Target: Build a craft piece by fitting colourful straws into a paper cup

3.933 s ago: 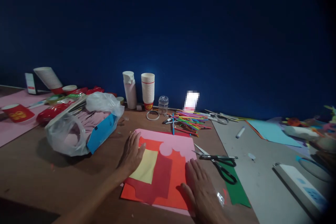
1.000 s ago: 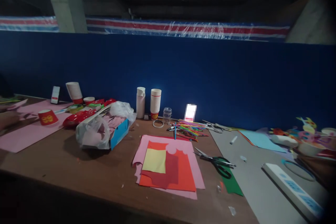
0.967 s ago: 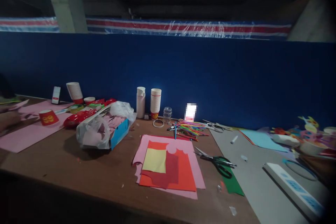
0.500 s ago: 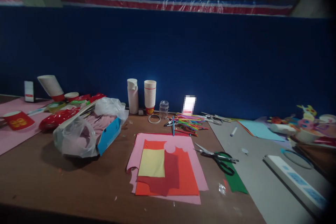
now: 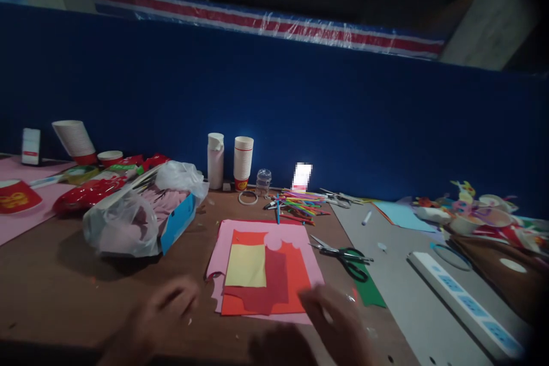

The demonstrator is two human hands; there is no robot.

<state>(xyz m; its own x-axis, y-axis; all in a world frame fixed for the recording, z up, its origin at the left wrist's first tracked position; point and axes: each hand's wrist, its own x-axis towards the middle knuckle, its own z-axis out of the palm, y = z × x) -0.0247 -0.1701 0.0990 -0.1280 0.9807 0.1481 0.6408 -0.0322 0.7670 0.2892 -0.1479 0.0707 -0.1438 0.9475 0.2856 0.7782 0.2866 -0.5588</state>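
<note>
My left hand (image 5: 171,303) hovers over the brown table front, left of the paper stack. Its fingers look bent but are smeared by motion. My right hand (image 5: 332,317) is over the stack's lower right corner, also blurred, so its grip is unclear. Between them lie pink sheets (image 5: 315,274) with cut edges, an orange-red sheet (image 5: 298,291), a darker red piece (image 5: 277,274) and a pale yellow rectangle (image 5: 246,266) on top. To the right, black-handled scissors (image 5: 351,263) rest partly on a green paper strip (image 5: 371,291).
A box wrapped in plastic (image 5: 122,229) stands at left, near red packets (image 5: 86,191). Stacked paper cups (image 5: 243,160), a clear bottle piece (image 5: 263,182) and colourful pipe cleaners (image 5: 300,206) line the back. A power strip (image 5: 463,297) lies on grey paper at right.
Both my hands have come into view from the bottom edge, over the table front. The view has tilted and shifted slightly; the things on the table lie as before.
</note>
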